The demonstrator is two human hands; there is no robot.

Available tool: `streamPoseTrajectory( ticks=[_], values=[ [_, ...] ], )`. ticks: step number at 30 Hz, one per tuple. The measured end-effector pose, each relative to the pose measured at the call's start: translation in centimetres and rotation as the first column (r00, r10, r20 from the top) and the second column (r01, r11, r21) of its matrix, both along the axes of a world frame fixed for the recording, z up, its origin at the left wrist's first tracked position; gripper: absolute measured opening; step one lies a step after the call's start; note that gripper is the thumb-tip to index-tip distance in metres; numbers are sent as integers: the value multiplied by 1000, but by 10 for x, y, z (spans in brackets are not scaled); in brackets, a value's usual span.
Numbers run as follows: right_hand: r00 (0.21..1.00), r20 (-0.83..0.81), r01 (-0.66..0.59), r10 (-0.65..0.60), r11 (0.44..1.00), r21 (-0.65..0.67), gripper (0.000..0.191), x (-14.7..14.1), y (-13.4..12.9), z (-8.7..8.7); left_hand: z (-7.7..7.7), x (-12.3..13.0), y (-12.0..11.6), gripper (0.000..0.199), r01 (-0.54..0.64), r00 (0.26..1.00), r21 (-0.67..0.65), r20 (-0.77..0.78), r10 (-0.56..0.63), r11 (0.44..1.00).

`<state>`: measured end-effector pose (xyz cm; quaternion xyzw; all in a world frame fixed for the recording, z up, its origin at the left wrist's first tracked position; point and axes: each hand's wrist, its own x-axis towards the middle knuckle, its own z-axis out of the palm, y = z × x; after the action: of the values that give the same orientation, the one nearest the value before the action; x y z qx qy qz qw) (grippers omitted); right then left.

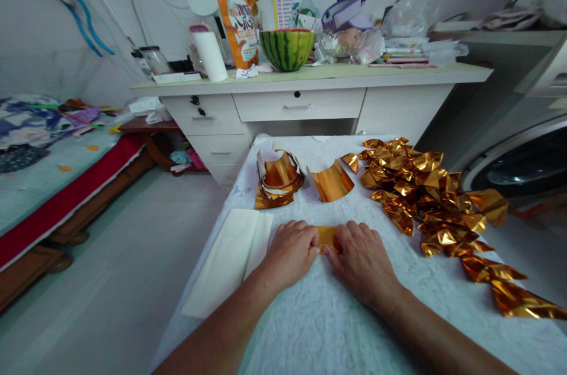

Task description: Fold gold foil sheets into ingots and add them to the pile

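Note:
A small strip of gold foil paper [326,237] lies between my two hands, low over the white tablecloth. My left hand [293,248] is closed on its left end, thumb and fingers pressed together. The right end is gripped by my right hand [361,254], whose thumb rests along the lower edge. Just beyond my hands sits a curved gold sheet [331,181]. Further left stands a stack of curled gold sheets [280,173]. Folded gold foil pieces [411,186] are heaped on the right side of the table.
White folded paper [225,263] lies by the table's left edge. Behind the table is a white desk [305,104] bearing half a watermelon [287,49], an orange pouch [239,23] and a paper roll [210,56]. A washing machine [527,127] stands at right, a bed [57,180] at left.

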<state>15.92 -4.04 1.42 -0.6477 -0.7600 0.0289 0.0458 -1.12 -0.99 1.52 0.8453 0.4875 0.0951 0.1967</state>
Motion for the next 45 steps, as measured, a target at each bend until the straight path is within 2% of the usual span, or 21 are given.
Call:
streamPoseTrajectory(
  ticks=[6,11,18,25,36,41,45],
  values=[
    [1000,27,8,-9,999,40,35,-2,-1,-4,0,-6,2,3,4,1000,-46,21,-3,999],
    [1000,-1,2,-2,1000,7,27,1,-1,0,2,-5,1,2,3,1000,-72,17,-2,997],
    [996,-85,-3,1,1000,-24,20,19,-2,5,3,-5,2,3,1,1000,-86,6,0,996],
    [996,-83,-16,10,997,-75,20,40,4,3,7,-4,1,3,-6,1000,-97,5,7,995],
    [973,-211,-132,97,978,-161,21,63,10,2,4,-6,3,4,-1,1000,-80,18,2,997],
    [959,-253,-170,130,975,-145,13,68,12,1,4,-6,2,5,-2,1000,-82,17,4,997],
    [937,-316,-196,151,974,-116,10,69,11,9,6,-5,2,7,1,1000,-91,15,0,996]
  ],
)
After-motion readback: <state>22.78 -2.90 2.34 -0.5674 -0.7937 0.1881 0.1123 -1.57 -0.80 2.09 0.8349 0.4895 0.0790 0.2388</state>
